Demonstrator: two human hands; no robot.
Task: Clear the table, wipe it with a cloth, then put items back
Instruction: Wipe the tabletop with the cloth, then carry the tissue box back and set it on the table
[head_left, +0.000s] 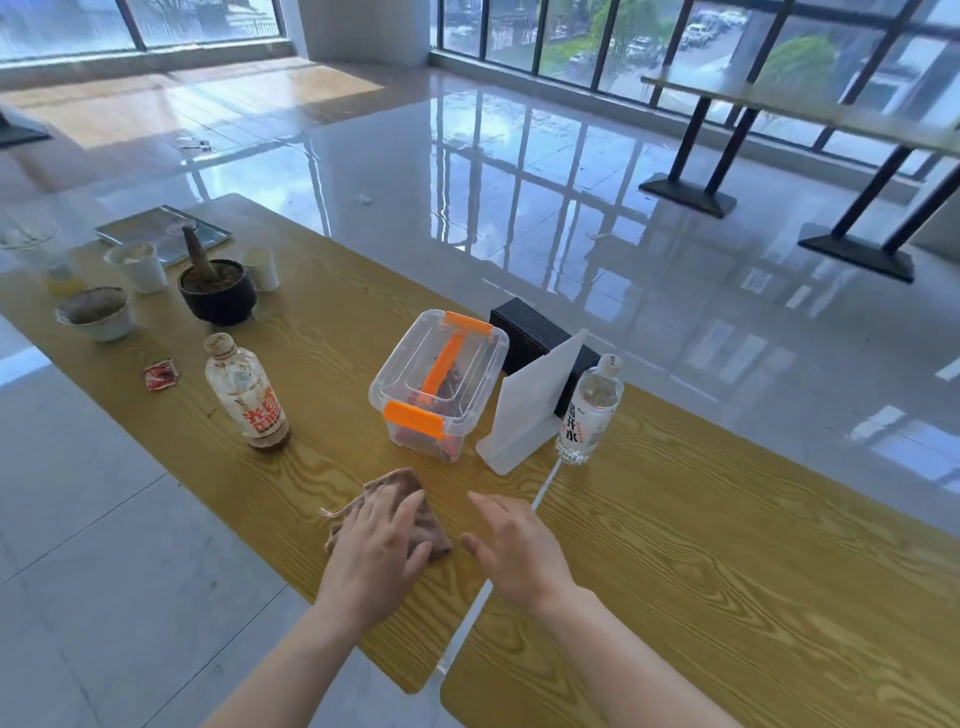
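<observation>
The left hand (376, 551) lies flat on the brown cloth (400, 486). Its fingers are straight and press the cloth down on the table (727, 545), close to the near edge. The right hand (517, 545) is just beside it, open and holding nothing. I cannot tell if it touches the wood or floats a little above it.

The table still has things on it, so I think lifting them off comes first. The clear box (441, 379) stands right in front of both hands, toward the far edge. Its long side and its orange handle point away from the person, leaning a bit to the right. The right hand is nearer to it and is free, while the left is busy with the cloth.

Right of the box comes the white card stand (535, 410), then the water bottle (589, 410), standing up, with the black box (535, 332) behind them. The brown bottle (244, 395) stands up to the left, nearer the left hand.

Now the count: one cloth, one clear box, one black box, one card stand, two bottles and one red packet (161, 375). There is also one black pot (217, 296), one bowl (96, 312), two white cups (137, 265), one clear cup (36, 249) and one tray (150, 228) — these sit together at the table's left end.
</observation>
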